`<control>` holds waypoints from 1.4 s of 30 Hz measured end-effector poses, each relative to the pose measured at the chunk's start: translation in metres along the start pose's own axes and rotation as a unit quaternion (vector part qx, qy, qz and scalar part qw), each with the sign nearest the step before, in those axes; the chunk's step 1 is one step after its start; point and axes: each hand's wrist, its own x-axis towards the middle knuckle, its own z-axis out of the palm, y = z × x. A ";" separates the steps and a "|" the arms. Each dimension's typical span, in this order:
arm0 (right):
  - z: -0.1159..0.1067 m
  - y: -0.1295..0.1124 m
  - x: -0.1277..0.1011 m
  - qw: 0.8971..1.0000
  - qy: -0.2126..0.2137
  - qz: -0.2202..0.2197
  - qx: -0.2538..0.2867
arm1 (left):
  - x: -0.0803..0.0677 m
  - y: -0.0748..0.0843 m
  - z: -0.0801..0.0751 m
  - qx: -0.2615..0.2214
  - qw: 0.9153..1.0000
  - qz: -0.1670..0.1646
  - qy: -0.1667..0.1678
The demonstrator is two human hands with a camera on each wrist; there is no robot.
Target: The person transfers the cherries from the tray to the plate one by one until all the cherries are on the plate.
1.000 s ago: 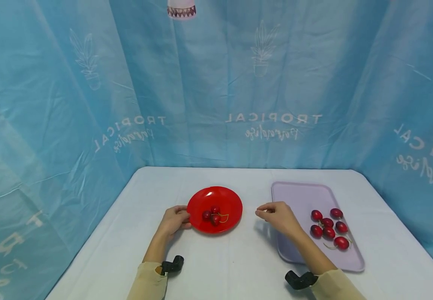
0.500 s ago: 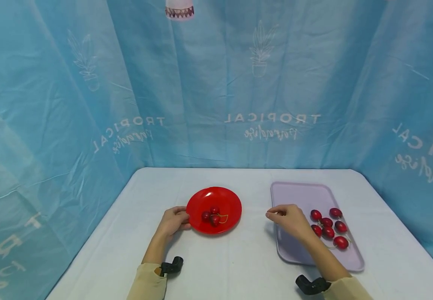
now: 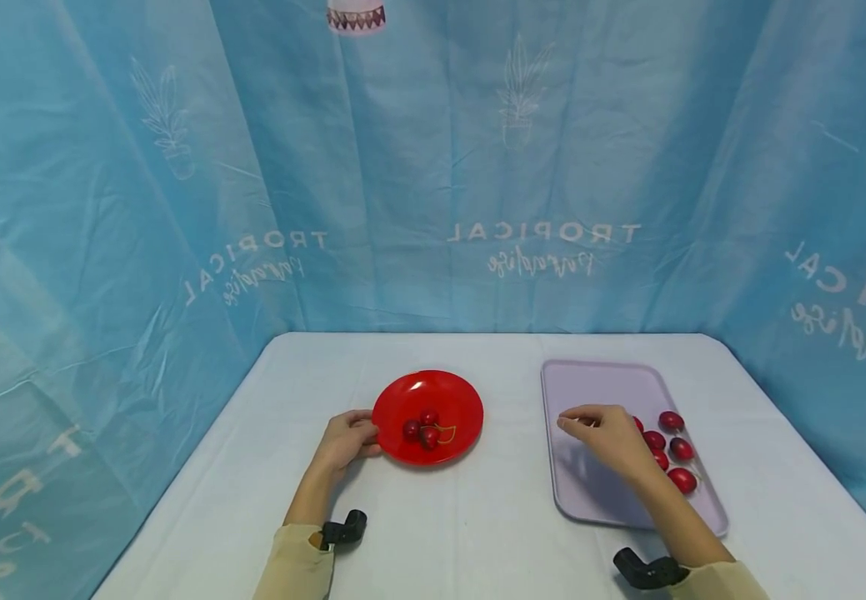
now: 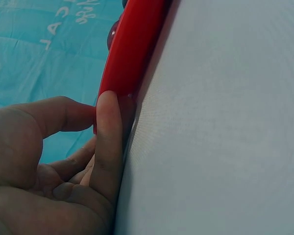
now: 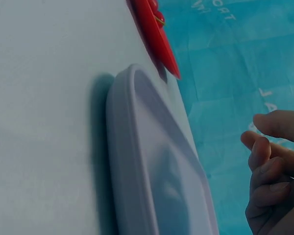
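My left hand (image 3: 345, 442) pinches the near-left rim of a red plate (image 3: 395, 404), with the thumb on top and a finger against the outer side, as the left wrist view shows. Three dark red cherries (image 3: 429, 437) lie on that plate, a stem curving to the right. Over the lilac tray (image 3: 590, 383) hovers my right hand (image 3: 613, 437), its fingers loosely bent and nothing between them. Several more cherries (image 3: 681, 449) rest on the tray's right side, some hidden behind the right hand. In the right wrist view, thumb and forefinger (image 5: 272, 125) stand slightly apart.
A white cloth covers the table (image 3: 470, 517). Blue printed curtains (image 3: 433, 167) hang behind it and at both sides. Between plate and tray lies a strip of bare cloth. The tray has a low raised rim.
My right hand has moved right, from the gap beside the plate to above the tray, now covering some cherries there. The left hand and plate keep their places.
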 end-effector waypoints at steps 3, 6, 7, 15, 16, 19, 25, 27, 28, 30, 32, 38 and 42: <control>-0.005 0.002 -0.002 1.000 -0.005 0.005 0.009 | 0.000 0.001 0.000 -0.001 1.000 0.003 0.000; -0.010 0.003 -0.003 1.000 -0.009 0.011 0.012 | 0.000 0.002 -0.001 -0.004 1.000 0.003 -0.003; -0.012 0.003 -0.003 1.000 -0.008 0.012 0.014 | 0.000 0.002 -0.001 -0.005 1.000 0.004 -0.004; -0.027 0.006 -0.006 1.000 0.004 0.007 0.002 | 0.001 0.004 -0.001 0.002 1.000 0.005 -0.003; -0.029 0.007 -0.007 1.000 0.007 0.006 -0.001 | 0.002 0.004 -0.001 0.001 1.000 0.005 -0.003; -0.034 0.012 -0.009 1.000 0.012 0.005 -0.005 | 0.003 0.005 -0.001 0.002 1.000 0.009 -0.006; -0.045 0.021 -0.014 0.999 0.025 0.010 -0.025 | 0.002 0.008 -0.001 0.005 1.000 0.007 -0.007; -0.049 0.024 -0.015 0.999 0.032 0.010 -0.033 | 0.001 0.009 -0.002 0.003 1.000 0.005 -0.007; -0.051 0.026 -0.016 0.999 0.035 0.008 -0.034 | 0.001 0.010 -0.002 0.003 1.000 0.005 -0.007; -0.054 0.030 -0.018 0.998 0.043 0.009 -0.042 | 0.001 0.010 -0.002 0.004 1.000 0.004 -0.007; -0.056 0.034 -0.021 0.997 0.050 0.011 -0.054 | 0.002 0.009 -0.002 0.005 1.000 0.004 -0.007; -0.061 0.042 -0.026 0.993 0.067 0.025 -0.097 | 0.002 0.006 -0.002 0.007 1.000 0.000 -0.004; -0.065 0.047 -0.027 0.991 0.069 0.023 -0.113 | 0.002 0.004 -0.001 0.007 1.000 -0.003 -0.004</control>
